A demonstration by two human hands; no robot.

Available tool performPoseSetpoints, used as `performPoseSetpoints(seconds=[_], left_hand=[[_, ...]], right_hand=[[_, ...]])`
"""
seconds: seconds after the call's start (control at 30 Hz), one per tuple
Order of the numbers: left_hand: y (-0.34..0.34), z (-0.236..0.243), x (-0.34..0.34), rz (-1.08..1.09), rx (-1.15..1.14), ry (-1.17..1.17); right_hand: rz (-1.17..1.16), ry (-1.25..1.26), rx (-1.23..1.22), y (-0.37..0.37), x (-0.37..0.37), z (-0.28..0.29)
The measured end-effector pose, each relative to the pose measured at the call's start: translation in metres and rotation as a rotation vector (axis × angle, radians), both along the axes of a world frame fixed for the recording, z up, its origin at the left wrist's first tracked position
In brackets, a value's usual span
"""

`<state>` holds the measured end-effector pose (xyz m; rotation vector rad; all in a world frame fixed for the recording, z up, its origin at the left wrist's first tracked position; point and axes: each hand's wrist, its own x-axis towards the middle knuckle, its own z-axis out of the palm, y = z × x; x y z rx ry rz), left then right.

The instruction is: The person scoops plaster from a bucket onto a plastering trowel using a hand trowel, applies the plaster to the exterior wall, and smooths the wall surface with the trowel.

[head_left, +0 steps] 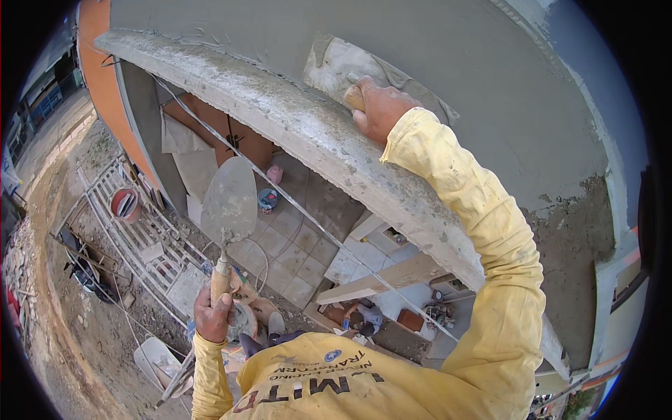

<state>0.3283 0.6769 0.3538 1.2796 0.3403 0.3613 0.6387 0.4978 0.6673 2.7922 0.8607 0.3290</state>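
My left hand (213,315) grips the wooden handle of a mortar-smeared pointing trowel (229,198), its broad blade held upright in view over the drop below the ledge. My right hand (383,110) is closed on the wooden handle of a rectangular finishing trowel (336,66), whose plate lies on grey wet plaster (483,63) just above a rough concrete ledge (294,119). The trowel plate carries patches of mortar. Both my arms are in yellow sleeves.
A taut cable (315,224) runs diagonally below the ledge. Far below are a tiled floor (287,245), a red bucket (124,205), a slatted metal frame (143,255), a wheelbarrow (154,360), a wooden beam (381,278) and another person (364,318). An orange wall (98,84) stands at left.
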Motion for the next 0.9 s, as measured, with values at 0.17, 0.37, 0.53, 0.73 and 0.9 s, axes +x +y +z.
performPoseSetpoints(seconds=[0.17,0.37,0.53,0.73,0.9], left_hand=[[-0.01,0.005,-0.006,0.035,-0.023,0.012],[-0.014,0.004,-0.005,0.018,-0.059,0.01],[-0.008,-0.003,-0.001,-0.004,-0.061,-0.004],[0.001,-0.004,0.007,0.019,0.03,-0.018],[0.004,0.002,0.021,-0.057,0.005,-0.03]], right_hand=[[-0.015,0.035,0.0,0.045,0.024,-0.015],[-0.076,0.069,-0.003,0.058,0.033,-0.027],[-0.169,0.145,-0.03,0.015,0.013,-0.026],[-0.246,0.12,-0.033,-0.059,-0.019,-0.017],[-0.352,0.144,-0.044,-0.116,-0.053,-0.016]])
